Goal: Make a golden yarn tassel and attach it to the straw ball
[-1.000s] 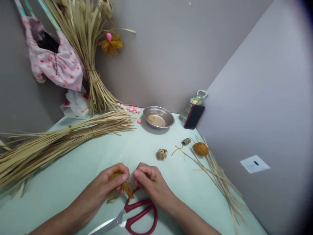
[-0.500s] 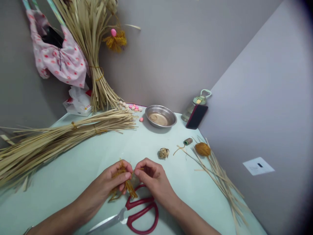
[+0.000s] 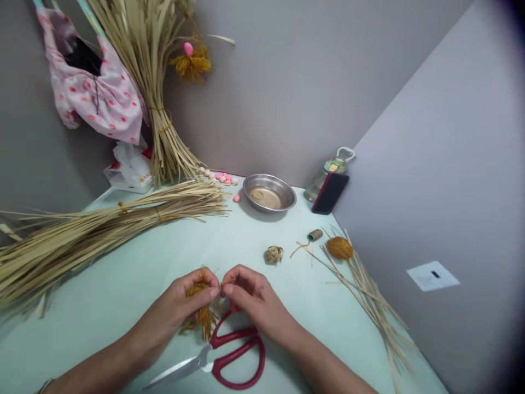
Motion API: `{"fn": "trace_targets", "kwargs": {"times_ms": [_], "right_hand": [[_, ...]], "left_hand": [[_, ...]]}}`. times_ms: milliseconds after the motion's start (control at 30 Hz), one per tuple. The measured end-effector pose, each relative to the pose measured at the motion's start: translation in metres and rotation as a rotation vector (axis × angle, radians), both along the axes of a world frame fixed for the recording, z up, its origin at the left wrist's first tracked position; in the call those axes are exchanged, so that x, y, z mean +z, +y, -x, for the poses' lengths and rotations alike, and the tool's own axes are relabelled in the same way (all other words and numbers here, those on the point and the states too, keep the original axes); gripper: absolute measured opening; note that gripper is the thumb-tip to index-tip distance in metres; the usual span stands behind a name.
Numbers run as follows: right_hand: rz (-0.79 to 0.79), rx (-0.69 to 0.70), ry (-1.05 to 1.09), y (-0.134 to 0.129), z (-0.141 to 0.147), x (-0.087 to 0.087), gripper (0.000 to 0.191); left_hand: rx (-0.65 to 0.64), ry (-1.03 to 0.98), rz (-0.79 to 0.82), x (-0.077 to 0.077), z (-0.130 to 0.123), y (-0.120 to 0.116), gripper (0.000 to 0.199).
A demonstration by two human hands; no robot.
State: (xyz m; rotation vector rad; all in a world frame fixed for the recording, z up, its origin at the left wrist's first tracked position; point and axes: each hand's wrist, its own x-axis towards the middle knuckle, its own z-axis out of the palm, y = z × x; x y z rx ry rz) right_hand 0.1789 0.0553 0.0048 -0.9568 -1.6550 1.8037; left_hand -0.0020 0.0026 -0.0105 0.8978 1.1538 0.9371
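Golden-brown yarn strands [image 3: 207, 322] hang in a tassel-like bunch from my left hand [image 3: 192, 298], whose thumb and fingers are pinched on them. Close beside it, my right hand [image 3: 250, 293] pinches a thin end of the same coloured yarn between thumb and forefinger. The fingertips of both hands nearly meet. Red-handled scissors [image 3: 238, 358] lie on the table just below the hands, blades pointing to the lower left. Beyond the hands sits a small woven straw piece [image 3: 274, 254].
A metal bowl [image 3: 269, 193] stands at the back, near pink and pale beads [image 3: 223, 178]. Straw bundles [image 3: 110, 224] lie left. At right are a yarn ball [image 3: 339, 248], a spool [image 3: 315, 235], loose straw strips [image 3: 369, 290], a phone [image 3: 330, 193] and a bottle [image 3: 320, 183].
The hanging yarn strands have swung slightly left and down. My right fingertips have shifted a little left, still pinching the yarn end. The whole view has moved slightly.
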Motion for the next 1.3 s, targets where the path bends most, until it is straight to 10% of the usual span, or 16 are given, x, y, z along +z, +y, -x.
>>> {"fn": "trace_targets", "kwargs": {"times_ms": [267, 1300], "right_hand": [[0.063, 0.16, -0.038, 0.0007, -0.0009, 0.0002, 0.055], [0.117, -0.052, 0.11, -0.0043, 0.0069, -0.004, 0.009]], "left_hand": [[-0.155, 0.019, -0.098, 0.0046, -0.0034, 0.0003, 0.02], [-0.113, 0.13, -0.08, 0.0027, -0.0011, -0.0017, 0.026]]}}
